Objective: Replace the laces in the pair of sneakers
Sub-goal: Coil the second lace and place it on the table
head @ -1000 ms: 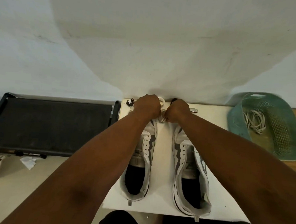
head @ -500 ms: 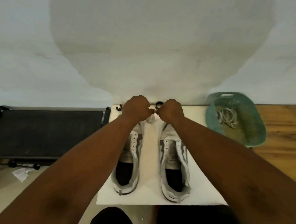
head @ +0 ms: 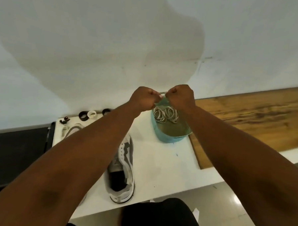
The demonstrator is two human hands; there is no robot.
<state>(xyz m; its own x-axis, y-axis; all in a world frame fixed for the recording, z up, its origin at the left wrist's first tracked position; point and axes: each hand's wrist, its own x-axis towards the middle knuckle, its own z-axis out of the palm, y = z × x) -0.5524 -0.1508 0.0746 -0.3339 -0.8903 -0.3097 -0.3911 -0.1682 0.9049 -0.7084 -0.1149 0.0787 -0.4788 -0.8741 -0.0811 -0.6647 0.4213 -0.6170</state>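
Pale matt wall [head: 96,41] fills the upper half of the frame, marked with broad soft shadow.

White smooth-topped table [head: 168,165], centre to lower right. It butts a wooden surface of varnished grain [head: 248,118] at right. Black flat tray-like panel [head: 13,150] at left edge.

Two forearms run up from the bottom corners and cover much of the table.

Grey-and-white low-top sneaker with wavy side stripe [head: 123,166], centre of frame, toe pointing up-frame, opening dark, eyelets showing bare. Second sneaker [head: 73,129] mostly hidden behind the left forearm; only its toe rim shows, so its lacing cannot be told.

Teal perforated plastic basket [head: 171,136], right of centre on the table's far part. Inside it, coiled off-white laces [head: 165,113] in loose loops, thin and cord-like.

Small dark rings and one white ring [head: 87,115] along the table's far edge, upper left of the sneakers.

Left hand [head: 143,98] and right hand [head: 180,97], just above centre, both clenched, knuckles nearly meeting, raised over the basket. A short stretch of pale lace [head: 162,94] spans between them; each hand appears to pinch one part of it. Rest of that lace is hidden.

Judgement: step in hand is readying a lace for threading. To do it well, find the two tips, run it through the fingers to clear twists and even both halves, then start at the toe-end eyelets of the bare sneaker. Limp cord tangles easily; keep it taut.
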